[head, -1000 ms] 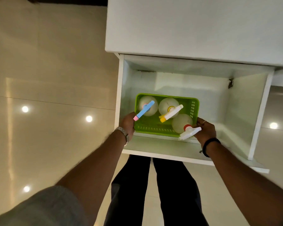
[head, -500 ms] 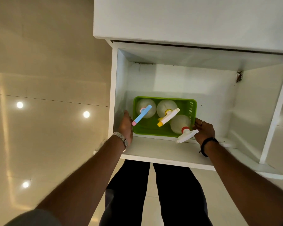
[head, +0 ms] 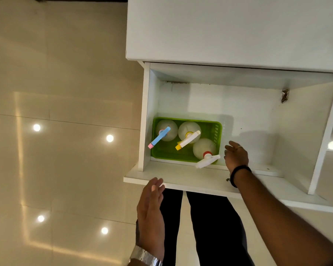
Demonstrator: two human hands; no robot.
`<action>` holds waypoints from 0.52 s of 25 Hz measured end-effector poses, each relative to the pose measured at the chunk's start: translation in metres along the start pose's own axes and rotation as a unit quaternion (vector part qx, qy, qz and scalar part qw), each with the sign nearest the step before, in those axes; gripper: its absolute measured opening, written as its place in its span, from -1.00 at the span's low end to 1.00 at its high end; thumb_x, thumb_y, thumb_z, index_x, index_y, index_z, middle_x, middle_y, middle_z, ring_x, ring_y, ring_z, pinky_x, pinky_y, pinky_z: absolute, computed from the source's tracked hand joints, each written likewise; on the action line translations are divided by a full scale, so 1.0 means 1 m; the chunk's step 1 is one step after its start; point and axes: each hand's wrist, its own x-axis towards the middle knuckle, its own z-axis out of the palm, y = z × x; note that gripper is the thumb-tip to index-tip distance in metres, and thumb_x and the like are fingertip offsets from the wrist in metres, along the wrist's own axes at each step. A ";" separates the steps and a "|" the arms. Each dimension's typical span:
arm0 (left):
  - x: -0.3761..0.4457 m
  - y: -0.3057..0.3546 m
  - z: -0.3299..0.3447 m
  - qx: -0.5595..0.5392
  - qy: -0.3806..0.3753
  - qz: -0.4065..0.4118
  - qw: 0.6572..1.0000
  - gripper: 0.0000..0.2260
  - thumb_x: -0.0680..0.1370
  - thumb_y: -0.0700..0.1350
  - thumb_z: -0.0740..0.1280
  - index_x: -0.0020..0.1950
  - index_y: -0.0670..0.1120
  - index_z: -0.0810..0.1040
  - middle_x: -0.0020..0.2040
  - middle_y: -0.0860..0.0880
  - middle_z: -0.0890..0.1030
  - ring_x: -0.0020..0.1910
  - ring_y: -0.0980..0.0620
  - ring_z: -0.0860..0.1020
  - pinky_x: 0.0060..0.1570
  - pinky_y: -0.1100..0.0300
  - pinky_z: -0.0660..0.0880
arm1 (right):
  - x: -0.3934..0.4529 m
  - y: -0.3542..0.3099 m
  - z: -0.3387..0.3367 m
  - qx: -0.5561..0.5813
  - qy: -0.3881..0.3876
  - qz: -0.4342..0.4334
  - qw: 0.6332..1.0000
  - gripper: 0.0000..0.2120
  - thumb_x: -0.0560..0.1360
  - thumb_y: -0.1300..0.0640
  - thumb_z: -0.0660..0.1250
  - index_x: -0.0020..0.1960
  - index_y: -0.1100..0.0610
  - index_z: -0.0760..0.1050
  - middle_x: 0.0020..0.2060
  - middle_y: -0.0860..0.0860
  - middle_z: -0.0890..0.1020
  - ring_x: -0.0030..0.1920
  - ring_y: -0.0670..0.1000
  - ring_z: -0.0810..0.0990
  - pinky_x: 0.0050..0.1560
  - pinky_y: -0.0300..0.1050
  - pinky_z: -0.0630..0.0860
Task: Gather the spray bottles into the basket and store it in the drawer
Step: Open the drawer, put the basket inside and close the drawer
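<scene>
A glossy cream tiled floor [head: 62, 93] fills the frame from nine o'clock round to seven, with thin grout lines crossing it. Round ceiling-light reflections [head: 109, 138] shine on it at nine and seven o'clock. A white cabinet top [head: 229, 29] spans twelve to two o'clock. Dark trousers [head: 210, 227] stand at six o'clock. A small metal bracket [head: 285, 95] sits at three o'clock.

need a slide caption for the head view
Green basket of three spray bottles sits in the open drawer; both hands open.
</scene>
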 end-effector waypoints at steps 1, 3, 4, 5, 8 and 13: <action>-0.004 -0.005 -0.003 -0.020 0.017 -0.033 0.999 -0.75 0.65 0.02 0.19 0.24 0.03 0.57 0.24 0.01 0.65 0.23 0.04 0.61 0.15 0.20 0.49 | -0.011 -0.004 -0.010 0.069 0.023 0.010 0.997 -0.64 0.56 0.28 0.26 0.33 0.10 0.53 0.21 0.14 0.65 0.22 0.17 0.62 0.30 0.09 0.54; -0.013 -0.013 -0.008 -0.098 0.032 -0.150 0.983 -0.70 0.65 0.00 0.19 0.29 -0.10 0.54 0.26 -0.10 0.63 0.20 -0.05 0.62 0.09 0.13 0.52 | -0.048 -0.010 -0.035 0.210 0.021 0.006 0.977 -0.76 0.54 0.26 0.29 0.17 0.11 0.59 0.09 0.18 0.68 0.07 0.14 0.68 0.09 -0.01 0.63; -0.017 -0.015 -0.009 -0.142 0.034 -0.211 0.967 -0.66 0.65 0.02 0.20 0.33 -0.14 0.50 0.29 -0.15 0.59 0.20 -0.10 0.60 0.10 0.09 0.52 | -0.070 -0.010 -0.047 0.237 0.013 -0.007 0.971 -0.82 0.55 0.24 0.30 0.10 0.10 0.61 0.02 0.20 0.70 -0.02 0.12 0.70 -0.02 -0.06 0.64; -0.020 -0.016 -0.009 -0.180 0.029 -0.254 0.950 -0.61 0.64 0.05 0.20 0.36 -0.17 0.46 0.32 -0.19 0.55 0.22 -0.14 0.58 0.12 0.04 0.51 | -0.094 -0.007 -0.059 0.244 0.007 -0.019 0.970 -0.86 0.56 0.19 0.31 0.02 0.09 0.64 -0.06 0.20 0.71 -0.09 0.11 0.70 -0.10 -0.09 0.64; -0.017 -0.012 0.002 -0.233 0.013 -0.306 0.923 -0.48 0.63 0.16 0.14 0.46 -0.16 0.34 0.39 -0.21 0.47 0.30 -0.21 0.51 0.23 -0.05 0.46 | -0.152 0.023 -0.083 0.192 0.011 0.011 0.981 -0.65 0.58 -0.09 0.28 -0.16 0.14 0.66 -0.29 0.20 0.71 -0.27 0.14 0.69 -0.24 -0.05 0.65; 0.003 0.010 0.030 -0.282 0.028 -0.322 0.903 -0.35 0.60 0.29 0.02 0.58 -0.05 0.12 0.54 -0.23 0.27 0.52 -0.26 0.26 0.51 -0.14 0.21 | -0.157 0.055 -0.098 0.439 0.002 0.343 0.830 -0.44 0.65 -0.17 0.10 0.42 0.23 0.39 0.26 0.25 0.55 0.16 0.22 0.59 0.23 0.14 0.52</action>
